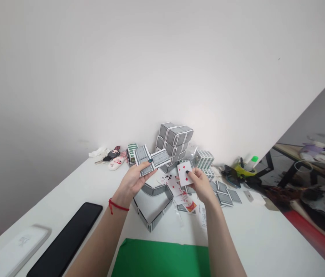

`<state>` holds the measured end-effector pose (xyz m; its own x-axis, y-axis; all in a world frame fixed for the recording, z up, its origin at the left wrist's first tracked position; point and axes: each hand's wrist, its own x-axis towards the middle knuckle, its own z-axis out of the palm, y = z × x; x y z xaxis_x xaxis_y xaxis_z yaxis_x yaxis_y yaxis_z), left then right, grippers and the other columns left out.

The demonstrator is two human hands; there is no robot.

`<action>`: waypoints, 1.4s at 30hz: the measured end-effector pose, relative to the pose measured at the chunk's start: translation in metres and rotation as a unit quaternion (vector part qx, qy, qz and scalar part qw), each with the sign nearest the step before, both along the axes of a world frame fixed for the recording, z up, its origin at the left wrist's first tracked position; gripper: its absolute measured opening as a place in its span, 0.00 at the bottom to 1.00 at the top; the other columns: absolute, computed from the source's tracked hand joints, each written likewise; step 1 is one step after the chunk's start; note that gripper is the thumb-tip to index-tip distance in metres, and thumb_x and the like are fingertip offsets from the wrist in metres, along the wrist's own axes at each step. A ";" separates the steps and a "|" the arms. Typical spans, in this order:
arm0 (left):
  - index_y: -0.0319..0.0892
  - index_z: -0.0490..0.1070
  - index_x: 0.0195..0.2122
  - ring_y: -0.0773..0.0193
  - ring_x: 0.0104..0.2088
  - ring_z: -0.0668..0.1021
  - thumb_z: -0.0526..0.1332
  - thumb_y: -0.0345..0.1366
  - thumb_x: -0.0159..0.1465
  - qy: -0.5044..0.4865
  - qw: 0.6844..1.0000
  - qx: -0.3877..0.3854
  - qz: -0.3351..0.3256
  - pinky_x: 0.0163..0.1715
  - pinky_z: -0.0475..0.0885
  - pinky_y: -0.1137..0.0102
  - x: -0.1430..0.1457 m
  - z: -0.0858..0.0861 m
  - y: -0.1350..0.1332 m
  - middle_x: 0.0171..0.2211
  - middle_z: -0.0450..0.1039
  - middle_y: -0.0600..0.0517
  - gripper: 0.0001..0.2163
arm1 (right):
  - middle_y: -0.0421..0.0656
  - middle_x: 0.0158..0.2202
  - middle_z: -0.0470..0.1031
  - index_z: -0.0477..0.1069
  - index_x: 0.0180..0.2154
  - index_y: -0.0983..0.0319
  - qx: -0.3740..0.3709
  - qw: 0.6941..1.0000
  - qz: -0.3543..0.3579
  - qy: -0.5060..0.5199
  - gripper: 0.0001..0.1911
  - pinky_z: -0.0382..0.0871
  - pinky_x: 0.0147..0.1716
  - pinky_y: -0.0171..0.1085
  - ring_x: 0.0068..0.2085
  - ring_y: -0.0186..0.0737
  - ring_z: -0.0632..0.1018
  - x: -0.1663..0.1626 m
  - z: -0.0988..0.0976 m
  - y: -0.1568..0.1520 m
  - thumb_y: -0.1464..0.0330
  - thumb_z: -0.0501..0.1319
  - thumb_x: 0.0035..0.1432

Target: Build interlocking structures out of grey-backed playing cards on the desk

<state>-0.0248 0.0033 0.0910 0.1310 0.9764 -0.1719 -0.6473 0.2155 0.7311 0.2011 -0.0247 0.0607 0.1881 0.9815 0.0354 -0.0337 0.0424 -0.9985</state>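
Note:
My left hand (139, 176) grips a piece of joined grey-backed playing cards (160, 157), thumb on top and fingers beneath. In my right hand (201, 182) is a playing card (184, 174) with red diamonds, face toward me, pinched under the thumb. Whether more cards lie behind it I cannot tell. Below my hands a heart-shaped frame made of folded cards (150, 223) stands on the white table. Loose cards (174, 186) lie face up between that frame and my right hand. Behind them rises a stack of grey card blocks (176, 138).
Card boxes with green stripes (204, 158) stand at the back. Grey cards (223, 193) lie to the right, near a yellow-green object (244, 169). Keys and trinkets (116, 161) sit back left. A black phone (67, 238), a white device (21, 250) and a green sheet (162, 259) lie in front.

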 end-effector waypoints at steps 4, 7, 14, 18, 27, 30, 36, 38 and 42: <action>0.37 0.73 0.33 0.62 0.38 0.78 0.62 0.22 0.53 -0.008 1.000 -0.016 -0.003 0.39 0.77 0.67 0.001 0.002 -0.001 0.39 0.77 0.47 0.07 | 0.33 0.25 0.70 0.57 0.23 0.60 0.039 0.981 0.075 0.176 0.19 0.65 0.23 0.31 0.23 0.30 0.70 -0.017 0.014 -0.008 0.67 0.69 0.37; 0.37 0.73 0.33 0.62 0.38 0.78 0.62 0.23 0.54 -0.007 1.000 -0.019 -0.010 0.38 0.77 0.68 0.001 0.001 0.000 0.40 0.76 0.47 0.07 | 0.35 0.28 0.73 0.62 0.30 0.59 0.053 0.972 0.085 0.211 0.21 0.68 0.27 0.33 0.27 0.32 0.74 -0.026 0.015 -0.008 0.70 0.71 0.34; 0.37 0.73 0.33 0.64 0.36 0.78 0.61 0.23 0.55 -0.007 1.000 -0.029 -0.008 0.38 0.77 0.69 0.004 0.001 -0.001 0.38 0.77 0.47 0.06 | 0.44 0.30 0.77 0.70 0.28 0.64 0.028 0.968 0.079 0.235 0.11 0.71 0.32 0.38 0.31 0.40 0.77 -0.045 0.010 -0.005 0.66 0.67 0.40; 0.37 0.73 0.33 0.64 0.35 0.79 0.61 0.22 0.55 -0.012 0.999 -0.036 -0.008 0.37 0.78 0.69 0.005 0.003 -0.002 0.38 0.77 0.47 0.06 | 0.48 0.35 0.77 0.73 0.30 0.63 0.040 0.953 0.111 0.279 0.10 0.72 0.34 0.44 0.36 0.48 0.77 -0.052 0.016 -0.012 0.65 0.63 0.42; 0.37 0.73 0.33 0.64 0.35 0.78 0.62 0.22 0.53 -0.006 1.000 -0.007 -0.001 0.38 0.77 0.68 0.003 -0.002 0.000 0.39 0.76 0.48 0.08 | 0.37 0.26 0.70 0.68 0.27 0.61 0.094 0.989 0.080 0.083 0.14 0.66 0.27 0.33 0.27 0.34 0.71 -0.054 0.023 -0.018 0.61 0.68 0.41; 0.38 0.73 0.34 0.64 0.36 0.78 0.62 0.23 0.52 0.005 1.000 0.015 0.009 0.39 0.77 0.67 0.004 -0.001 -0.001 0.40 0.76 0.48 0.09 | 0.38 0.32 0.72 0.65 0.32 0.59 0.141 0.987 0.041 0.065 0.15 0.66 0.28 0.32 0.30 0.34 0.72 -0.058 0.026 -0.020 0.64 0.68 0.43; 0.40 0.73 0.39 0.60 0.42 0.77 0.64 0.25 0.52 0.025 0.998 0.048 0.022 0.41 0.76 0.65 0.005 0.001 -0.003 0.43 0.76 0.47 0.13 | 0.37 0.31 0.74 0.56 0.39 0.55 0.157 0.984 0.033 0.082 0.20 0.68 0.24 0.34 0.23 0.34 0.72 -0.063 0.028 -0.020 0.65 0.65 0.48; 0.40 0.73 0.40 0.59 0.44 0.76 0.65 0.26 0.51 0.031 0.998 0.059 0.020 0.41 0.76 0.65 0.006 0.000 -0.004 0.45 0.75 0.47 0.14 | 0.37 0.32 0.75 0.56 0.39 0.55 0.153 0.985 0.033 0.075 0.20 0.68 0.24 0.34 0.23 0.34 0.73 -0.063 0.028 -0.020 0.64 0.65 0.48; 0.42 0.72 0.41 0.57 0.46 0.76 0.66 0.26 0.50 0.042 0.997 0.064 0.030 0.42 0.76 0.64 0.007 -0.001 -0.005 0.46 0.74 0.47 0.16 | 0.38 0.32 0.75 0.56 0.39 0.56 0.153 0.987 0.025 0.047 0.18 0.69 0.26 0.35 0.26 0.37 0.75 -0.064 0.026 -0.021 0.64 0.64 0.50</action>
